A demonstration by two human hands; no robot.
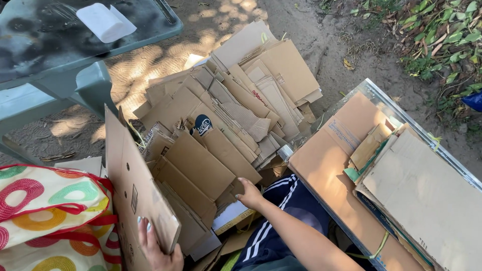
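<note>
Gripping an upright cardboard sheet [135, 190], your left hand [158, 248] clamps its lower edge. Your right hand [249, 193] lies open-fingered on the flattened cardboard pile [226, 115].

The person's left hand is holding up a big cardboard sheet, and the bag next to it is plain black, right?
Not quite. The head view shows the bag is cream with colourful rings and red straps. The left hand does hold up the big cardboard sheet.

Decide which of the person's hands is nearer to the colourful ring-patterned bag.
Left. The left hand grips the lower edge of an upright cardboard sheet right beside the bag. The right hand rests on the flattened cardboard pile, farther from it.
</note>
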